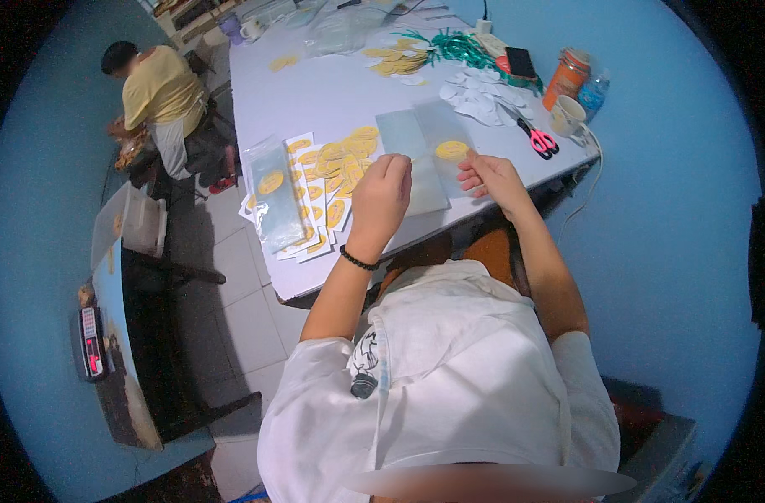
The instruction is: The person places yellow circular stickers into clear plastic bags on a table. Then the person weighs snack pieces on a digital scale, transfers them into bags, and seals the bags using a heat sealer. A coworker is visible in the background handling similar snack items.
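Observation:
My left hand [382, 195] is over the near side of the table, its fingers bent down. Its fingertips are hidden, so I cannot tell whether it pinches anything. My right hand [492, 179] has its fingers loosely apart, the tips beside a yellow oval label [451, 150] on a clear plastic bag [442, 119]. More flat plastic bags [423, 188] lie between my hands. Left of them is a pile of yellow oval labels [348, 157], partly covered by my left hand. Label sheets [307, 182] extend under a stack of labelled bags [272, 207].
Pink-handled scissors [539, 141], a mug [568, 116] and an orange-filled jar [566, 78] stand or lie at right. White backing scraps [483, 94], green ribbon [461, 50] and a phone [520, 61] lie farther back. A person [162, 94] sits left of the table.

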`<state>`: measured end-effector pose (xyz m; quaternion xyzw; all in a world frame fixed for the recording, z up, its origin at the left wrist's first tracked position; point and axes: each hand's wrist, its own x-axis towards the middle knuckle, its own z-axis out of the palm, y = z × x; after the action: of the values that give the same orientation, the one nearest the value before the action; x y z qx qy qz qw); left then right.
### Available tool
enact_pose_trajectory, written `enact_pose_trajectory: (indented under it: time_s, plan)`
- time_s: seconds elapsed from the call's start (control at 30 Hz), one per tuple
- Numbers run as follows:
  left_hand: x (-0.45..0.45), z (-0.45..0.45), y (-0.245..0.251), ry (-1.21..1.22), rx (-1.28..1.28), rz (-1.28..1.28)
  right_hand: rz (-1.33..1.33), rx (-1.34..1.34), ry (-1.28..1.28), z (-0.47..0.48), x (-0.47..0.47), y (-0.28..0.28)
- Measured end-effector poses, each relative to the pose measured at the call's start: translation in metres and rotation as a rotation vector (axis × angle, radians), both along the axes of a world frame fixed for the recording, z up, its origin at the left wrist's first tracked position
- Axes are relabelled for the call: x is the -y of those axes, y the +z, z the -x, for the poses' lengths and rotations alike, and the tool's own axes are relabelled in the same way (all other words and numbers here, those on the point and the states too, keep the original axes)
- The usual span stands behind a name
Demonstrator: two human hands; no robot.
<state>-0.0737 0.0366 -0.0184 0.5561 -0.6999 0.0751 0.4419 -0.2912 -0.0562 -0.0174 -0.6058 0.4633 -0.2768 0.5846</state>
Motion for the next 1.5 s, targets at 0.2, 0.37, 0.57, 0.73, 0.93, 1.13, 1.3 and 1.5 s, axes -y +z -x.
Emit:
enact_pose_trajectory:
  time_s: [0.2,0.37,0.57,0.73,0.93,1.13,1.3,1.5]
  plan:
    - [-0.050,0.037,0.003,-0.367,0.395,0.175,-0.281,0.283,0.091,0.006,-0.007,0.014]
    - [-0.060,0.033,-0.035,-0.336,0.327,-0.026,0.197,0.134,0.017,0.001,0.038,-0.028]
    - [-0.094,-0.030,-0.082,0.313,0.378,-0.214,0.567,-0.325,-0.120,-0.006,0.108,-0.074]
    - [-0.109,-0.050,-0.103,0.336,0.343,-0.242,0.745,-0.575,-0.160,-0.009,0.094,-0.095]
    - [-0.105,-0.050,-0.107,0.319,0.326,-0.249,0.654,-0.564,-0.141,-0.011,0.094,-0.094]
    - [-0.103,-0.049,-0.107,0.313,0.328,-0.254,0.461,-0.391,-0.132,-0.015,0.128,-0.106]
    - [-0.101,-0.050,-0.109,0.316,0.336,-0.266,0.185,-0.310,-0.199,-0.022,0.148,-0.112]
    - [-0.102,-0.049,-0.112,0.330,0.334,-0.266,-0.065,-0.174,-0.082,-0.036,0.172,-0.123]
